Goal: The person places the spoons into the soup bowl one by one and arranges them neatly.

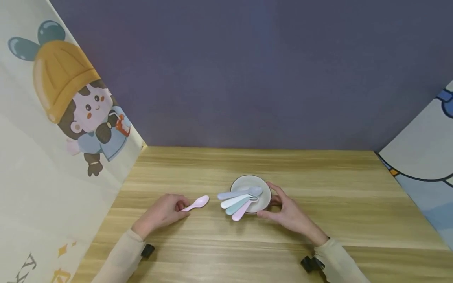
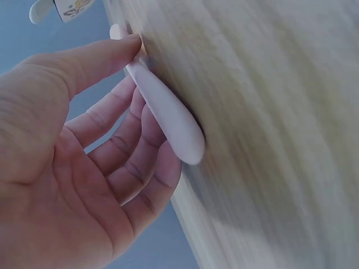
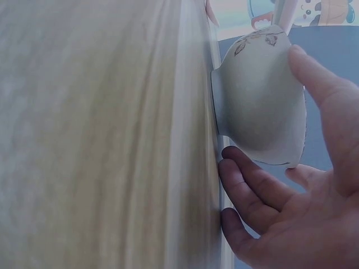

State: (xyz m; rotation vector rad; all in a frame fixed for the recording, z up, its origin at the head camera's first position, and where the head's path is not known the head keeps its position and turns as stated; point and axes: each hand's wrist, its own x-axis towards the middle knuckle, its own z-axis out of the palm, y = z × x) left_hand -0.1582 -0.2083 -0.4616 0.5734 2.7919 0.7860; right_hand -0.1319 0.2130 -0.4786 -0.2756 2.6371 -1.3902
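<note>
A pink spoon (image 1: 201, 201) is pinched by the handle between thumb and fingers of my left hand (image 1: 165, 210), low over the table. In the left wrist view the spoon's handle (image 2: 168, 120) runs past the fingertips, close to the wood. To its right stands a white bowl (image 1: 244, 182) with a dark rim, upright on the table. Several spoons lean in it, handles to the left: a lavender spoon (image 1: 233, 194), a white spoon (image 1: 231, 202), a teal spoon (image 1: 236, 207) and another pink spoon (image 1: 240, 211). My right hand (image 1: 288, 212) holds the bowl's right side, thumb on the rim (image 3: 304, 120).
The wood-grain table (image 1: 301, 255) ends at a dark blue-grey panel (image 1: 247, 78) behind. A pale panel with a cartoon figure (image 1: 92, 106) borders the left side, and another printed panel (image 1: 424, 145) borders the right. Dark wrist devices (image 1: 148, 250) sit by both sleeves.
</note>
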